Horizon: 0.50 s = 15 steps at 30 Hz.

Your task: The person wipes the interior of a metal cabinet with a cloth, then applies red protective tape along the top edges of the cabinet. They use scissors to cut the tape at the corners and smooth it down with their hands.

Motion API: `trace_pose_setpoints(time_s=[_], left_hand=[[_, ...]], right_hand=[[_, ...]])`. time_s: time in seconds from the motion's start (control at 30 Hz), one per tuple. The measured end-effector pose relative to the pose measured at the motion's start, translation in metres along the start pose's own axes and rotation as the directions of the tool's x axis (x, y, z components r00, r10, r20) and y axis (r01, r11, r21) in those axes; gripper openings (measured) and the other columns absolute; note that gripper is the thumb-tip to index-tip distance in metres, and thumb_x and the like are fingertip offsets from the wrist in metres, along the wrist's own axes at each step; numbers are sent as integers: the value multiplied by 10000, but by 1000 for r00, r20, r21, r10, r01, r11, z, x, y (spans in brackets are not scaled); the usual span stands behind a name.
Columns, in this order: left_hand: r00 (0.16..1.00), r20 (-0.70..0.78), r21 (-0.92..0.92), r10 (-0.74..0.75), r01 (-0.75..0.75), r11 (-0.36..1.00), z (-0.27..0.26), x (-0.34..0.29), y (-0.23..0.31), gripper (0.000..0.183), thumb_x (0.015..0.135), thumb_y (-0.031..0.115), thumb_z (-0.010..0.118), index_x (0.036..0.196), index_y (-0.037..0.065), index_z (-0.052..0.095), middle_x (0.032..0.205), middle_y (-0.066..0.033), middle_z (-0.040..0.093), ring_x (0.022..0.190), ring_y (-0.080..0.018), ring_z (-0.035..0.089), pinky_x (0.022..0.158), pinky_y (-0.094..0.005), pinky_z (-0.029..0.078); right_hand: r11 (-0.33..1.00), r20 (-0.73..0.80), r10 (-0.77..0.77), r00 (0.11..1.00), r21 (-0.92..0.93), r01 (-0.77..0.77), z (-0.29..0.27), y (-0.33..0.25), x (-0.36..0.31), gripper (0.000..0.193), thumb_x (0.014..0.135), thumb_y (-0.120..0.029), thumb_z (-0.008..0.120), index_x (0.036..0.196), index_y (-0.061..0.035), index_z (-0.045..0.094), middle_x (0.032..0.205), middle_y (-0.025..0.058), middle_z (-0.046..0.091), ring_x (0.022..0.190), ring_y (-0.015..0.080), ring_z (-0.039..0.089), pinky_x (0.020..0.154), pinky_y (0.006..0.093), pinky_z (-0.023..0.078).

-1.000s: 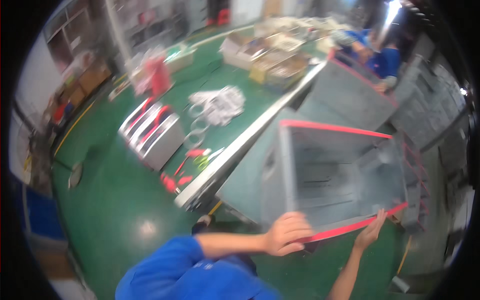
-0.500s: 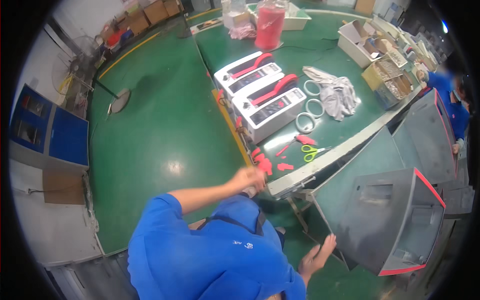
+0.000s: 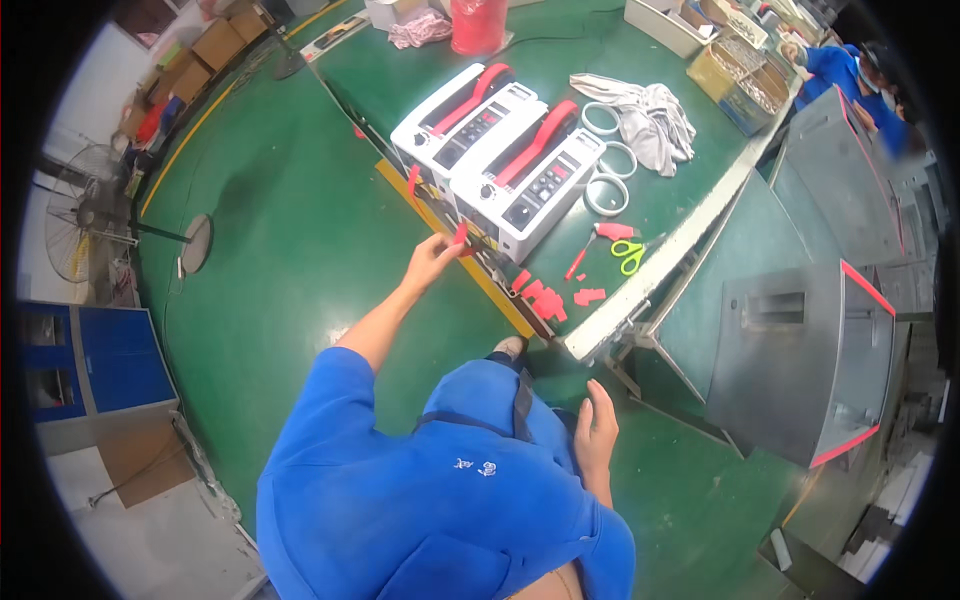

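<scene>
My left hand (image 3: 430,263) reaches to the front of the nearer white tape dispenser (image 3: 535,190), with its fingertips pinched on a short red tape strip (image 3: 461,234). A second white tape dispenser (image 3: 455,130) stands just behind it, and another red strip (image 3: 414,180) hangs at its front. Both machines carry a red roll on top. My right hand (image 3: 597,430) hovers open over the floor, right of my body, with nothing in it. Crumpled red tape pieces (image 3: 545,300) lie on the green table near its corner.
Green-handled scissors (image 3: 629,257), a red-handled tool (image 3: 580,258), pale rings (image 3: 606,194) and a grey cloth (image 3: 650,125) lie on the table. At right stand grey housings (image 3: 765,340) with red edging. A co-worker (image 3: 850,85) in blue works beyond. A fan (image 3: 85,215) stands left.
My left hand has moved forward and left from the table corner to the nearer dispenser's red strip. My right hand has drawn up and left, away from the grey housing.
</scene>
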<state>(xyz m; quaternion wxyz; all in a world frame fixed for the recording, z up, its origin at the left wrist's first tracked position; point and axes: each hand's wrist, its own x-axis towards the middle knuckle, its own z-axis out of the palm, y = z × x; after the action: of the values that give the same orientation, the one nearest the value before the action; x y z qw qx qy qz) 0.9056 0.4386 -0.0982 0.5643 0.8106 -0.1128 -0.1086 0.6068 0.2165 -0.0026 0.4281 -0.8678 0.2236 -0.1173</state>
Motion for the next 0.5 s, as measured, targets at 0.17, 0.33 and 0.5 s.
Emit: trace_pose_setpoints(time_s=[0.17, 0.33, 0.5], left_hand=[[955, 282, -106, -96, 130, 986, -8, -90, 21, 148, 846, 175, 588, 801, 40, 547, 723, -30, 572, 690, -88, 548, 630, -238, 450], [596, 762, -104, 253, -272, 957, 81, -161, 127, 145, 828, 180, 587, 863, 39, 573, 812, -110, 602, 741, -251, 599, 666, -328, 469], [393, 836, -242, 382, -361, 900, 139, -193, 166, 167, 825, 189, 591, 872, 30, 566, 794, -106, 595, 715, -283, 590, 626, -347, 469]], right_hand=[[997, 6, -51, 999, 59, 50, -10, -10, -9, 319, 805, -46, 544, 1121, -7, 522, 1130, 176, 543, 1051, 301, 523, 900, 346, 403], [939, 9, -342, 940, -22, 342, -51, -63, -7, 368, 734, -37, 630, 1091, -28, 538, 1081, 158, 562, 992, 294, 549, 838, 333, 438], [983, 68, -183, 981, 11, 183, -97, -29, -53, 187, 693, -25, 661, 866, -36, 590, 815, 104, 570, 740, 247, 559, 641, 330, 448]])
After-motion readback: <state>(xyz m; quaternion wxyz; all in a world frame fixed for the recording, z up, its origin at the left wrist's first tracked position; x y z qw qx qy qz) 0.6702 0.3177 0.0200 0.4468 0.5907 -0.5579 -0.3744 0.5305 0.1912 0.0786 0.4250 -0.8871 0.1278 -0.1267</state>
